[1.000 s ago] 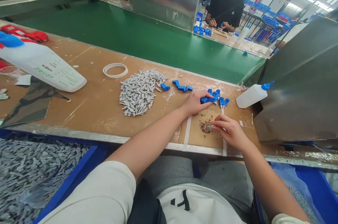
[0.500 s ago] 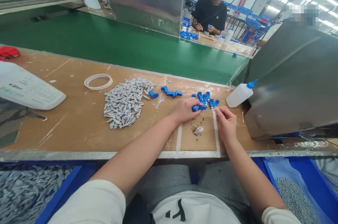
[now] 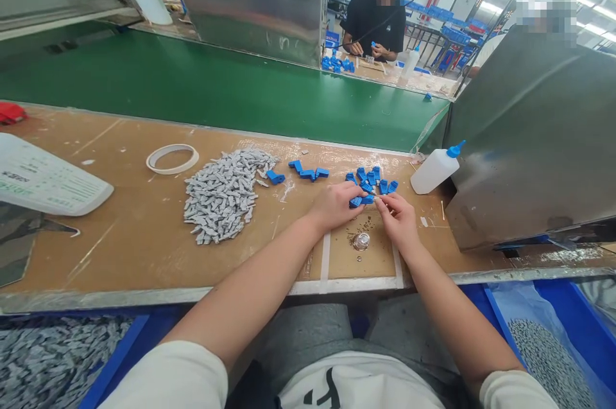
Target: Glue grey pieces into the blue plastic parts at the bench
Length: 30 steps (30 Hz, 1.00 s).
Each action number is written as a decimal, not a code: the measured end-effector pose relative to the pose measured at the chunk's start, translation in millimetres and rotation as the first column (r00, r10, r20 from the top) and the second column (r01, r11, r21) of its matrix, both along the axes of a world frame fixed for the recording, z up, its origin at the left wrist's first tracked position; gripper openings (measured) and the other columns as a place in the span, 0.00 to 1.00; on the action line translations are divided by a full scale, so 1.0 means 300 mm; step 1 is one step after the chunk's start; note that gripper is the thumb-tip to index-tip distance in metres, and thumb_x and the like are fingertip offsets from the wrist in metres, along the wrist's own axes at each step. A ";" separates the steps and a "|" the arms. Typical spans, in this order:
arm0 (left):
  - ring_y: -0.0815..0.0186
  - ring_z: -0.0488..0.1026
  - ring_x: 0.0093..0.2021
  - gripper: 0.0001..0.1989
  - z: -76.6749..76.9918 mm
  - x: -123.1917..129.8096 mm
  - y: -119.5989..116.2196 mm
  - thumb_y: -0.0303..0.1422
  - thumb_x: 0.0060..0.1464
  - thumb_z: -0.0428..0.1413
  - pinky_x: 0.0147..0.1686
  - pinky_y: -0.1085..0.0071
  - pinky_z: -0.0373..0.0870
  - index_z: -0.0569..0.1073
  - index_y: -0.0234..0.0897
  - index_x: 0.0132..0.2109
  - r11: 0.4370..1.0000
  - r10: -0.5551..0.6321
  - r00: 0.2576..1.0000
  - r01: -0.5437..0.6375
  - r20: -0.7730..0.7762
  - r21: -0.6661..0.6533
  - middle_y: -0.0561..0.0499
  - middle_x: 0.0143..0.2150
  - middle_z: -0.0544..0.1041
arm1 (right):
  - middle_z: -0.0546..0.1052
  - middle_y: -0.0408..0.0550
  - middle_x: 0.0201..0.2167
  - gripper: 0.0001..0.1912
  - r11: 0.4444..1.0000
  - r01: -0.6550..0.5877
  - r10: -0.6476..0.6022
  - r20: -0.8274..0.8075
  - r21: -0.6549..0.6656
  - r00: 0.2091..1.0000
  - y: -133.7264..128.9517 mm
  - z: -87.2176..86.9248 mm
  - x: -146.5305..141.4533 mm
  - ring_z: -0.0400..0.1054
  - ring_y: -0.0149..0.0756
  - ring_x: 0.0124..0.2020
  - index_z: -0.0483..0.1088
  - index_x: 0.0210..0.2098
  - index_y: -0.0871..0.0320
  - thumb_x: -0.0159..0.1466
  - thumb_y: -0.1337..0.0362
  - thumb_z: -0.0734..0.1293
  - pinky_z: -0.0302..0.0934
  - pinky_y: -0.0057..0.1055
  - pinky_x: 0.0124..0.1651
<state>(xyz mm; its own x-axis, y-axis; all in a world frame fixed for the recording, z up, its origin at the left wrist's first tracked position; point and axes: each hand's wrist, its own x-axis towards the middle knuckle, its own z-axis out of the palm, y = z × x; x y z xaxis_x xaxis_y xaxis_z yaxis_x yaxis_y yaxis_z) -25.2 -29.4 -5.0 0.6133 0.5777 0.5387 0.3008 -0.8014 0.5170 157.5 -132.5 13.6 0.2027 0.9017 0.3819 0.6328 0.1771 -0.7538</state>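
Several blue pieces (image 3: 371,176) crowded the counter (image 3: 409,271)

The left hand (image 3: 339,205) was clamped on the held blue parts (image 3: 362,201), just in front of the loose cluster. The right hand (image 3: 398,219) met it from the other side, thumb and fingers drawn together at the right end of those parts; they seemed to pinch a pale bit (image 3: 376,199), though it was too small to be certain.

A small shiny metal object (image 3: 360,241) stood near both hands, between two strips of white tape (image 3: 326,261). Farther left, four more blue parts (image 3: 308,174) lay beside a heap of grey pieces (image 3: 221,197), and a tape ring (image 3: 171,171) lay beyond the heap. A squeeze bottle (image 3: 436,171) leaned at the right. Across the green belt (image 3: 216,94), a co-worker (image 3: 375,20) handled blue parts too.
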 end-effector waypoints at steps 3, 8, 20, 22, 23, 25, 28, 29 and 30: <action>0.60 0.78 0.41 0.08 0.019 -0.013 0.000 0.31 0.58 0.62 0.41 0.67 0.72 0.81 0.42 0.45 0.999 -0.051 0.999 0.051 -0.001 -0.018 0.49 0.42 0.81 | 0.71 0.45 0.30 0.19 0.986 -0.077 0.113 0.260 -0.145 0.959 0.006 0.029 0.051 0.63 0.35 0.31 0.72 0.31 0.56 0.74 0.53 0.61 0.53 0.31 0.35; 0.67 0.73 0.31 0.12 0.064 -0.009 0.030 0.44 0.58 0.63 0.31 0.73 0.70 0.78 0.41 0.42 0.878 0.160 0.854 0.106 0.495 -0.468 0.53 0.31 0.75 | 0.64 0.41 0.23 0.23 0.951 -0.239 0.254 0.057 -0.198 0.965 0.049 0.020 0.080 0.60 0.35 0.28 0.58 0.27 0.54 0.75 0.48 0.56 0.54 0.30 0.35; 0.74 0.63 0.22 0.22 0.053 0.050 -0.001 0.44 0.48 0.68 0.13 0.79 0.54 0.64 0.38 0.29 0.573 0.544 0.338 0.519 0.768 -0.634 0.56 0.28 0.63 | 0.69 0.43 0.26 0.20 0.843 -0.495 0.525 0.123 -0.212 0.842 0.111 -0.079 -0.035 0.62 0.33 0.30 0.63 0.29 0.56 0.76 0.54 0.58 0.51 0.29 0.36; 0.74 0.63 0.22 0.22 0.049 0.049 0.000 0.43 0.48 0.68 0.14 0.79 0.55 0.64 0.38 0.28 0.577 0.537 0.338 0.520 0.773 -0.629 0.56 0.28 0.62 | 0.69 0.43 0.25 0.21 0.853 -0.474 0.510 0.157 -0.216 0.846 0.113 -0.085 -0.036 0.61 0.33 0.29 0.62 0.28 0.56 0.76 0.54 0.58 0.49 0.29 0.34; 0.74 0.62 0.22 0.21 0.047 0.048 0.002 0.43 0.48 0.67 0.14 0.79 0.55 0.63 0.37 0.28 0.578 0.537 0.335 0.522 0.774 -0.627 0.56 0.28 0.62 | 0.69 0.43 0.25 0.21 0.858 -0.466 0.503 0.171 -0.217 0.847 0.114 -0.086 -0.037 0.61 0.33 0.29 0.62 0.28 0.56 0.76 0.55 0.58 0.48 0.29 0.34; 0.73 0.62 0.22 0.21 0.045 0.048 0.005 0.43 0.48 0.67 0.14 0.79 0.54 0.62 0.38 0.28 0.574 0.543 0.336 0.520 0.769 -0.632 0.56 0.28 0.61 | 0.69 0.44 0.25 0.21 0.864 -0.453 0.493 0.185 -0.220 0.850 0.114 -0.088 -0.043 0.60 0.33 0.28 0.62 0.28 0.56 0.75 0.55 0.58 0.47 0.29 0.34; 0.73 0.61 0.22 0.22 0.043 0.046 0.009 0.44 0.49 0.65 0.14 0.79 0.54 0.61 0.38 0.28 0.560 0.564 0.372 0.483 0.737 -0.673 0.56 0.27 0.60 | 0.70 0.44 0.25 0.20 0.866 -0.438 0.485 0.192 -0.241 0.853 0.114 -0.085 -0.050 0.61 0.33 0.28 0.62 0.28 0.56 0.75 0.56 0.58 0.46 0.30 0.33; 0.73 0.61 0.22 0.22 0.041 0.046 0.010 0.45 0.49 0.65 0.14 0.79 0.54 0.60 0.39 0.29 0.555 0.572 0.390 0.464 0.722 -0.690 0.56 0.28 0.59 | 0.70 0.44 0.25 0.19 0.867 -0.432 0.482 0.193 -0.249 0.855 0.114 -0.083 -0.051 0.62 0.33 0.28 0.63 0.28 0.56 0.75 0.56 0.58 0.46 0.30 0.33; 0.73 0.61 0.22 0.22 0.040 0.046 0.011 0.45 0.49 0.64 0.14 0.79 0.54 0.59 0.39 0.29 0.550 0.579 0.405 0.445 0.707 -0.706 0.56 0.28 0.59 | 0.71 0.44 0.26 0.19 0.867 -0.428 0.480 0.195 -0.256 0.856 0.116 -0.081 -0.051 0.62 0.34 0.29 0.64 0.28 0.55 0.75 0.56 0.58 0.46 0.30 0.33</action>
<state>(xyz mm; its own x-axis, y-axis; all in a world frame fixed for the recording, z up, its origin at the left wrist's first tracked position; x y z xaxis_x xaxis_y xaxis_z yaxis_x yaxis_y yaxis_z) -11.3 -26.1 6.9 0.0756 0.9971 0.0068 -0.6476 0.0439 0.7607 142.2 -97.8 -10.8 -0.3234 0.9309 0.1701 0.6855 0.3544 -0.6361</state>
